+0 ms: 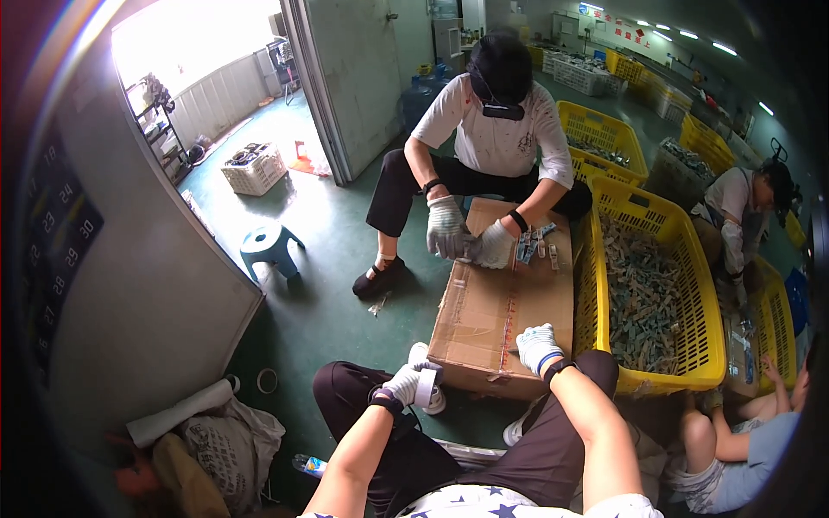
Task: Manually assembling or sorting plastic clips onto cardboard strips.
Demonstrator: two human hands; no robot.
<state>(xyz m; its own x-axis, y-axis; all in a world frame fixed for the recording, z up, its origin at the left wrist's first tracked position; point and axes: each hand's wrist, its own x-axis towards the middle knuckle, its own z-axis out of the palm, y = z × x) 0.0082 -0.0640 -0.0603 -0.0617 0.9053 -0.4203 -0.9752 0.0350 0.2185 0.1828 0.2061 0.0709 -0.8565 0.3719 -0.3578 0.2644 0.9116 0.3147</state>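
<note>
1. Right hand (537,345), in a white knit glove with a dark wrist strap, rests on the near top edge of the cardboard box (505,302). The fingers are curled loosely on the board; whether they pinch anything cannot be told.
2. Left hand (406,382), gloved alike, hangs off the box's near left corner over the knee, closed around a small pale strip-like item (426,386). Its kind is not clear.
3. Judgement: for sound work the right hand should press flat to steady the box while the left brings its piece in squarely; the gloves give grip but dull the touch, so small parts call for fingertip pinches.
4. The box serves as a tabletop: brown corrugated board, creased, flaps sealed with a tape seam along the middle, standing on the green floor (324,285).
5. At its far end a seated co-worker's gloved hands (471,235) handle small grey-blue flat pieces (534,246), apparently hard.
6. Just beside the box on the right, a yellow plastic lattice crate (596,285) holds a heap of like pieces.
7. A small blue stool (269,246) stands well apart on the left.
</note>
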